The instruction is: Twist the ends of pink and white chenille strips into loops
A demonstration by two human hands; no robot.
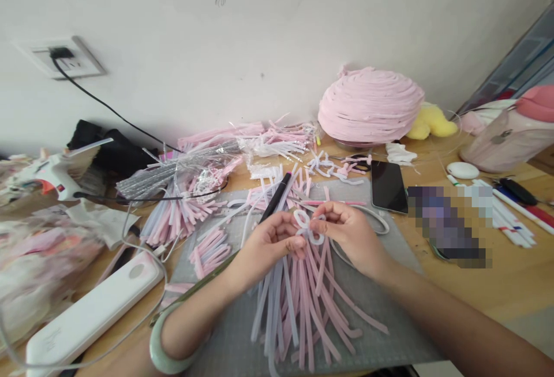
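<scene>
A white pipe cleaner (pixel 317 239), bent into several small loops like a flower, is held up at the centre of the view. My left hand (pixel 274 237) pinches it from the left with thumb and fingers. From the other side, my right hand (pixel 350 235) grips it between thumb and forefinger. Just under my hands, a fan of loose pink and pale lilac pipe cleaners (pixel 309 313) lies on a grey cutting mat (pixel 381 331). A black pen (pixel 277 195) rests behind my left fingers. Where the two hands meet, fingertips partly cover the loops.
Left are a glue gun (pixel 64 178) with a black cord, a white elongated device (pixel 95 313) and a plastic bag (pixel 38 284). Pipe cleaner bundles (pixel 182 163) lie behind. A pink wound bundle (pixel 370 105), phone (pixel 388 186), white pens (pixel 504 215) and bottle (pixel 502 140) are right.
</scene>
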